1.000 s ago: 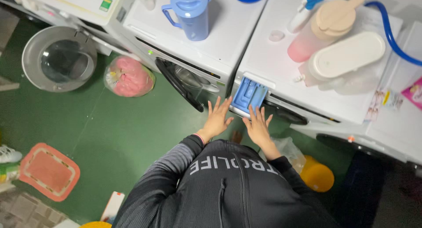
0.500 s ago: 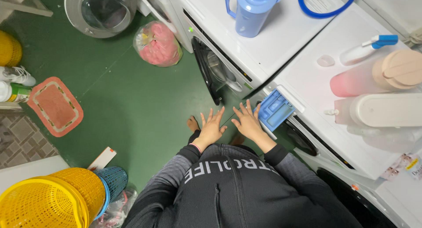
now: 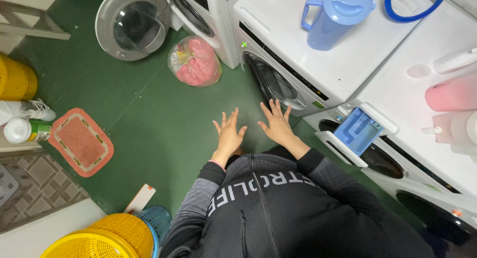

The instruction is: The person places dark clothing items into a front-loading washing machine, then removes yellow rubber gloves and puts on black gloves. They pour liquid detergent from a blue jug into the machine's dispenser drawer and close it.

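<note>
My left hand [image 3: 228,133] and my right hand [image 3: 276,124] are held out in front of my dark jacket, fingers spread, holding nothing, above the green floor [image 3: 149,119]. The right hand is nearest the round door of the middle white washing machine [image 3: 298,64]. To its right the blue detergent drawer [image 3: 357,132] of another white washer [image 3: 427,153] stands pulled out.
A light blue jug [image 3: 335,17] stands on the middle washer. A clear bag of pink laundry [image 3: 195,61] lies on the floor by a third washer with its door [image 3: 131,24] swung open. Yellow baskets [image 3: 109,238], an orange mat [image 3: 79,141] and bottles [image 3: 22,129] sit at left.
The view has swung left and my hands have moved away from the blue detergent drawer toward the middle washer's door, staying spread and empty.
</note>
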